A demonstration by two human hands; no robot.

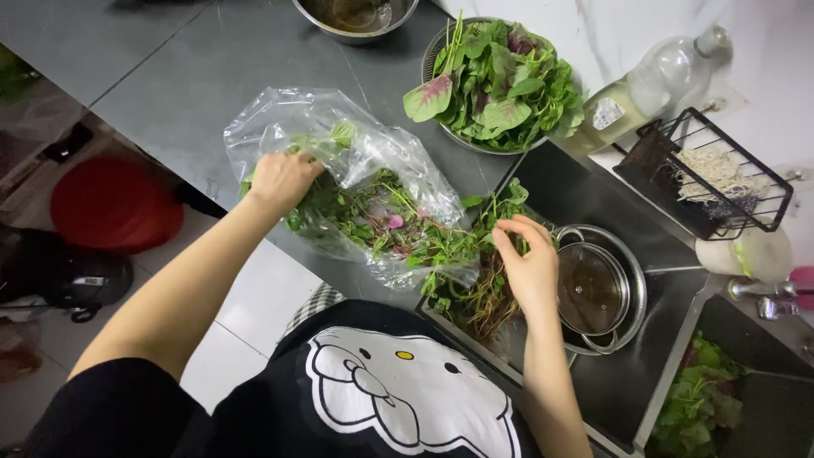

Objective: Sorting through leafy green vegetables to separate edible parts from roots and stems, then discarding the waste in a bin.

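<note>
Nearest the camera, at the front corner of the sink (632, 386): rooty stems (485, 298) in a loose bunch, roots hanging over the sink's rim. Just right of that bunch, right hand (527, 267), fingers curled narrow and pinched on a leafy sprig (507, 205) rising from the bunch, fingertips touching the leaves. Right of the hand, inside the sink: steel pot with glass lid (595, 288), close beside the wrist but apart from it. Lower right of the sink, in its second basin: more green leaves (699, 399).

Left of the sink, on the grey counter (195, 76): clear plastic bag (339, 161), mouth turned toward the sink, full of leafy greens (373, 216) spilling out toward the rooty bunch. At the bag's far-left end, left hand (282, 180), closed down on a clump of those greens, fingers buried among leaves, so grip partly hidden; greens directly under and right of the palm.

Behind the sink, farther up the counter: metal colander (496, 80) heaped with picked green and red-tinged leaves, well apart from both hands. Beyond that, at the top edge, steel bowl (356, 17). Right of the colander: clear bottle (653, 89) lying tilted, then black wire rack (712, 174) holding a pale scourer.
</note>
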